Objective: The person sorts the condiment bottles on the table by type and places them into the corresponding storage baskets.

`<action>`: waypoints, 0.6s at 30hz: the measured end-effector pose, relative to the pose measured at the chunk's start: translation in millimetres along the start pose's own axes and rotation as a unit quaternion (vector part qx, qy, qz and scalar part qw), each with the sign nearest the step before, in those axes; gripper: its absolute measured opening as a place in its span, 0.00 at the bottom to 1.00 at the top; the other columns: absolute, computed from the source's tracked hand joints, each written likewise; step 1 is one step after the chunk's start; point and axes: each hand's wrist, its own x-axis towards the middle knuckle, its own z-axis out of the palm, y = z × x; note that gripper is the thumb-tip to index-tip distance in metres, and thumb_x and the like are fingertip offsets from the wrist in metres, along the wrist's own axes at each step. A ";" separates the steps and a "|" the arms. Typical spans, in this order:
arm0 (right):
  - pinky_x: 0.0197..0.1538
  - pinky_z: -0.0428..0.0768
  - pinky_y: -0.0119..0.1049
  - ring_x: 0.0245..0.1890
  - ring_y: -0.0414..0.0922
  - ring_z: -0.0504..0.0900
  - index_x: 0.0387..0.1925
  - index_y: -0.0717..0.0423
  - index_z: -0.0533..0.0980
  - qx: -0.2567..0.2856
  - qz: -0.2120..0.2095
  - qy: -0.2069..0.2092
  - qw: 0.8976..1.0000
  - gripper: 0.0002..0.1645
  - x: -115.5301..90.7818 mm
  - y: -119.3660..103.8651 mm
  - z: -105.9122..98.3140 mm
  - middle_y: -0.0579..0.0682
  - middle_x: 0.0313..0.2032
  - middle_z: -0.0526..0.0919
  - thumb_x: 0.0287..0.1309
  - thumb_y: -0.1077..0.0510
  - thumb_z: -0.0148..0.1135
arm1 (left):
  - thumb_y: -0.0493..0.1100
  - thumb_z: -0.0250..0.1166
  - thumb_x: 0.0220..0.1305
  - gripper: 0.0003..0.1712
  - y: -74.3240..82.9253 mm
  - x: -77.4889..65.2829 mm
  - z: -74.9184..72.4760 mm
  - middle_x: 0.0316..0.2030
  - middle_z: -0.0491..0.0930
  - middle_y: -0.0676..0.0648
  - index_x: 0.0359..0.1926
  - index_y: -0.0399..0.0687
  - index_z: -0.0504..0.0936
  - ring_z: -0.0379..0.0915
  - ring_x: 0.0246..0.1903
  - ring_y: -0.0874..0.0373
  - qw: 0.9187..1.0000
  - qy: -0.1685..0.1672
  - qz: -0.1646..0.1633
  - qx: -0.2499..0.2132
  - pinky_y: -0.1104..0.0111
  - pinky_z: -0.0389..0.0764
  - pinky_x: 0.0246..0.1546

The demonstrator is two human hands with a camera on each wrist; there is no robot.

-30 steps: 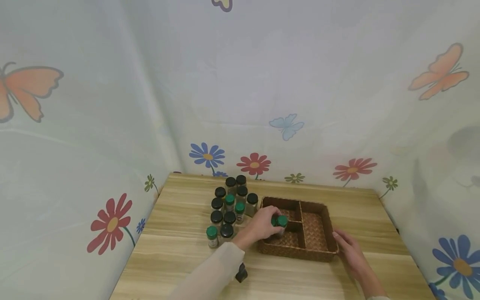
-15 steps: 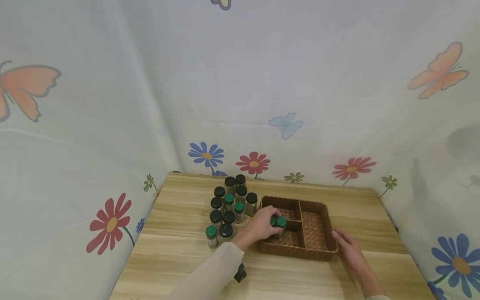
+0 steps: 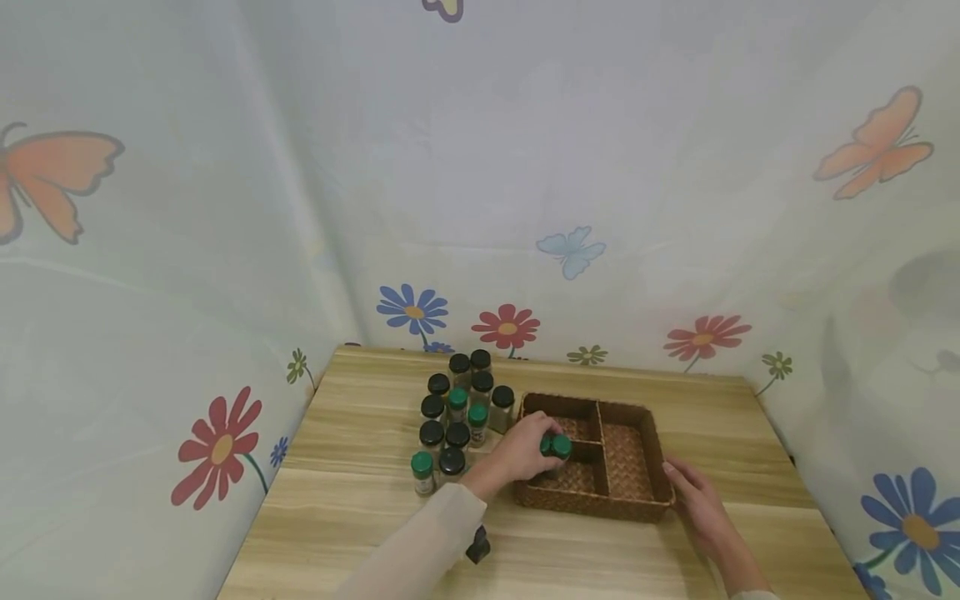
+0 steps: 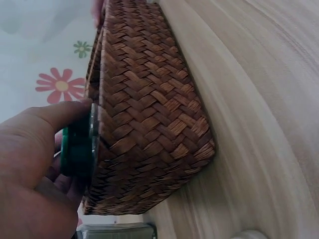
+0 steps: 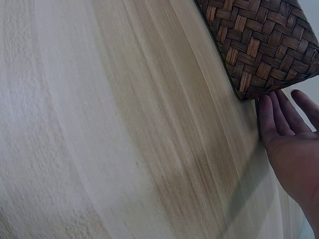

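My left hand (image 3: 527,446) grips a pair of green-capped spice jars (image 3: 561,446) side by side, inside the front-left compartment of a brown woven basket (image 3: 592,506). In the left wrist view, thumb and fingers close round the green caps (image 4: 79,159) just above the basket's rim; the jar bodies are hidden behind its woven wall (image 4: 149,99). My right hand (image 3: 699,500) rests against the basket's right side with fairly straight fingers. From the right wrist, the fingers (image 5: 267,117) lie at the basket's lower corner (image 5: 259,55).
Left of the basket stand several black-capped jars (image 3: 432,433) and a few green-capped jars (image 3: 422,471), close together on the wooden table (image 3: 345,500). A small black object (image 3: 477,546) shows by the left sleeve. A flower-printed curtain (image 3: 600,167) borders the table.
My left hand has lowered the green-capped jars slightly into the compartment, so less of their bodies shows. The right hand stays at the basket's right side.
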 end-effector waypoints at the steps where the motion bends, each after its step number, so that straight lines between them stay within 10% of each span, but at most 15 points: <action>1: 0.57 0.81 0.31 0.55 0.31 0.80 0.76 0.73 0.61 0.001 0.000 0.001 1.000 0.40 0.0 -0.1 0.4 0.41 0.57 0.81 0.82 0.46 0.55 | 0.49 0.79 0.65 0.24 0.2 -0.1 -1.4 0.51 0.76 0.54 0.58 0.52 0.83 0.76 0.49 0.61 1.000 -0.002 0.001 -0.002 0.67 0.81 0.51; 10: 0.57 0.81 0.31 0.55 0.33 0.81 0.75 0.73 0.63 0.010 -0.001 0.003 1.000 0.38 0.8 -0.3 -0.5 0.39 0.55 0.82 0.81 0.47 0.56 | 0.52 0.76 0.67 0.31 5.0 -17.3 -45.0 0.59 0.77 0.50 0.66 0.49 0.78 0.77 0.56 0.54 1.000 0.005 -0.003 -0.014 0.63 0.82 0.55; 18: 0.57 0.81 0.30 0.55 0.29 0.79 0.76 0.74 0.60 -0.006 0.000 0.001 1.000 0.41 1.9 0.5 -0.1 0.43 0.59 0.79 0.82 0.46 0.55 | 0.54 0.75 0.68 0.31 2.5 -61.4 -89.6 0.58 0.78 0.52 0.67 0.51 0.79 0.78 0.59 0.55 1.000 0.004 -0.010 0.028 0.59 0.81 0.59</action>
